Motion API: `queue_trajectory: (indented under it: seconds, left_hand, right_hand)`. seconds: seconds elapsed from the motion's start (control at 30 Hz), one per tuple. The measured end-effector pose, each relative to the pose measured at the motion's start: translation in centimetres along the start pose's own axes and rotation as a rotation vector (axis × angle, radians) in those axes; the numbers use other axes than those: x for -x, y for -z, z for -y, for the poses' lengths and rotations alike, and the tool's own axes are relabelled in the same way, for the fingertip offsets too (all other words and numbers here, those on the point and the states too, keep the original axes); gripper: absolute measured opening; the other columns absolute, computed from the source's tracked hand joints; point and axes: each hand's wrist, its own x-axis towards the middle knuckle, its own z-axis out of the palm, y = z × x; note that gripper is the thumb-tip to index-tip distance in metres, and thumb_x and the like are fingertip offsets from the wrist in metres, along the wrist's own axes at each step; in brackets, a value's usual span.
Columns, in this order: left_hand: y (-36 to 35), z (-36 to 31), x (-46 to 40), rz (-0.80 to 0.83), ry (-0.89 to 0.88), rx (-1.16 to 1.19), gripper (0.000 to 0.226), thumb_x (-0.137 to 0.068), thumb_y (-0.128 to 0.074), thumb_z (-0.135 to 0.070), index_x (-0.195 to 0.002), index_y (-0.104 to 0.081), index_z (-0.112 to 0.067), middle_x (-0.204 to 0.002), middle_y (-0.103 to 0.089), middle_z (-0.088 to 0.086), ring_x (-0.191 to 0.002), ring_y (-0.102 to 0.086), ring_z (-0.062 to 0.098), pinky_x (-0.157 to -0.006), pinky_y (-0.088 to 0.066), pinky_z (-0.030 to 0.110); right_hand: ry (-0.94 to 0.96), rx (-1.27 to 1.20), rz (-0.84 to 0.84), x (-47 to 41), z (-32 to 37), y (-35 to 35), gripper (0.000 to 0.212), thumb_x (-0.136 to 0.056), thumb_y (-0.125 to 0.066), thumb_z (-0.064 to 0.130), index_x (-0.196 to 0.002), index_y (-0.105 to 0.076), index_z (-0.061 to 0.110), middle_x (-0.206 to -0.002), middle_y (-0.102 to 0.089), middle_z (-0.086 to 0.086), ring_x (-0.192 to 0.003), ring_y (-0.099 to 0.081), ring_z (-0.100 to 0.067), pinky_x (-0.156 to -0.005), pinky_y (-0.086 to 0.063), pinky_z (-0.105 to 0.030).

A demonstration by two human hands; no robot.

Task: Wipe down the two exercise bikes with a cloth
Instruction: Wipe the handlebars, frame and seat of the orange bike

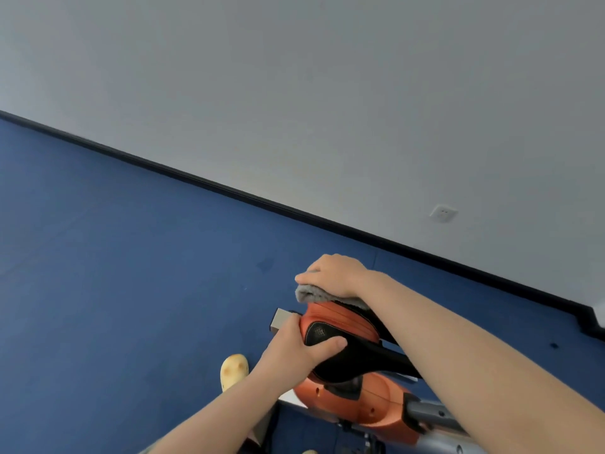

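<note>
On blue floor [131, 257] by a grey wall [327, 93], left hand [294, 348] grips the saddle [340, 326], right hand [334, 276] presses cloth [311, 294].

A blue floor [114, 273] meets a pale grey wall [327, 93] along a black baseboard [203, 183] that runs slantwise across the view. A white wall socket [443, 213] sits low on the wall, just above the baseboard. On the floor lies a yellow shoe [233, 370].

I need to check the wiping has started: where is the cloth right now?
In the head view, lower centre-right, the grey cloth lies on the far end of the bike saddle, pressed under the right hand; the left hand grips the saddle's near side.
</note>
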Motion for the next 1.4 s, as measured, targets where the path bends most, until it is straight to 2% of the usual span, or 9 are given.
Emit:
queue_trajectory:
  seconds: [0.17, 0.33, 0.43, 0.53, 0.8, 0.9, 1.07, 1.27, 1.4]
  left_hand:
    - [-0.1, 0.3, -0.2, 0.005, -0.037, 0.044, 0.062, -0.059, -0.075, -0.069, -0.096, -0.045, -0.03, -0.093, -0.064, -0.012, -0.078, -0.064, -0.004, -0.06, -0.047, 0.013]
    - [-0.4, 0.4, -0.1, -0.037, -0.044, 0.016, 0.056, -0.065, -0.077, -0.061, -0.098, -0.044, -0.032, -0.095, -0.063, -0.012, -0.079, -0.063, -0.003, -0.064, -0.051, 0.015]
    - [-0.1, -0.2, 0.2, -0.06, -0.101, -0.082, 0.079, -0.063, -0.067, -0.071, -0.127, -0.033, -0.039, -0.118, -0.05, -0.018, -0.103, -0.059, 0.004, -0.088, -0.053, 0.031]
    - [0.1, -0.8, 0.4, -0.107, -0.272, -0.326, 0.093, -0.068, -0.052, -0.073, -0.147, -0.016, -0.039, -0.135, -0.034, -0.017, -0.125, -0.04, 0.008, -0.102, -0.041, 0.032]
    - [0.8, -1.1, 0.0, -0.178, -0.44, -0.495, 0.077, -0.08, -0.046, -0.066, -0.145, -0.029, -0.029, -0.148, -0.027, -0.014, -0.135, -0.029, 0.009, -0.109, -0.025, 0.026]
    - [1.5, -2.3, -1.3, -0.195, -0.478, -0.482, 0.058, -0.087, -0.038, -0.06, -0.137, -0.041, -0.03, -0.145, -0.035, -0.014, -0.134, -0.032, 0.007, -0.105, -0.02, 0.021]
    - [2.3, -5.0, -4.2, -0.176, -0.569, -0.543, 0.05, -0.092, -0.039, -0.05, -0.136, -0.046, -0.028, -0.145, -0.038, -0.013, -0.136, -0.032, 0.006, -0.11, -0.017, 0.023]
    - [1.4, -5.8, -6.8, 0.015, -0.649, -0.578, 0.038, -0.097, -0.048, -0.036, -0.134, -0.047, -0.028, -0.143, -0.04, -0.016, -0.134, -0.032, 0.004, -0.111, -0.02, 0.024]
    - [0.9, -6.5, -8.0, 0.088, -0.556, -0.345, 0.033, -0.096, -0.047, -0.018, -0.123, -0.043, -0.037, -0.12, -0.05, -0.024, -0.117, -0.048, 0.008, -0.1, -0.039, 0.032]
  right_hand:
    - [-0.199, -0.23, -0.28, 1.9, -1.4, -2.0, 0.042, -0.091, -0.029, 0.055, -0.07, -0.055, 0.028, -0.081, -0.062, 0.009, -0.084, -0.059, -0.016, -0.07, -0.043, -0.035]
    - [-0.318, 0.021, -0.564, 6.0, -1.8, -5.4, 0.045, -0.098, -0.013, 0.056, -0.116, -0.045, 0.029, -0.105, -0.059, 0.002, -0.086, -0.06, -0.023, -0.066, -0.036, -0.033]
    - [-0.381, 0.014, -0.498, 6.3, -2.5, -5.3, 0.046, -0.098, -0.011, 0.056, -0.119, -0.041, 0.029, -0.108, -0.058, 0.001, -0.091, -0.061, -0.026, -0.068, -0.036, -0.035]
    - [-0.369, -0.224, -0.245, 3.2, -2.2, -2.4, 0.042, -0.098, -0.019, 0.049, -0.098, -0.053, 0.024, -0.102, -0.06, 0.002, -0.099, -0.057, -0.023, -0.081, -0.039, -0.038]
    - [-0.259, -0.67, -0.086, 5.2, -5.6, -2.5, 0.042, -0.097, -0.025, 0.058, -0.092, -0.055, 0.029, -0.1, -0.055, 0.009, -0.093, -0.051, -0.01, -0.101, -0.037, -0.036]
    - [-0.353, -0.784, 0.023, 7.0, -7.2, -2.6, 0.045, -0.102, -0.022, 0.052, -0.12, -0.055, 0.027, -0.127, -0.054, 0.002, -0.115, -0.05, -0.015, -0.109, -0.031, -0.033]
    - [-0.322, -0.056, -0.244, 6.8, -5.0, -4.6, 0.026, -0.103, -0.026, 0.031, -0.126, -0.034, 0.023, -0.119, -0.058, -0.007, -0.098, -0.057, -0.029, -0.08, -0.05, -0.045]
    - [-0.576, -0.249, -0.445, 6.7, -4.0, -4.1, 0.04, -0.101, -0.027, 0.045, -0.108, -0.059, 0.021, -0.106, -0.065, -0.002, -0.095, -0.059, -0.026, -0.069, -0.041, -0.034]
    - [-0.602, -0.428, -0.508, 3.6, -1.8, -1.7, 0.039, -0.099, -0.031, 0.045, -0.097, -0.061, 0.022, -0.102, -0.066, -0.003, -0.096, -0.06, -0.027, -0.075, -0.042, -0.037]
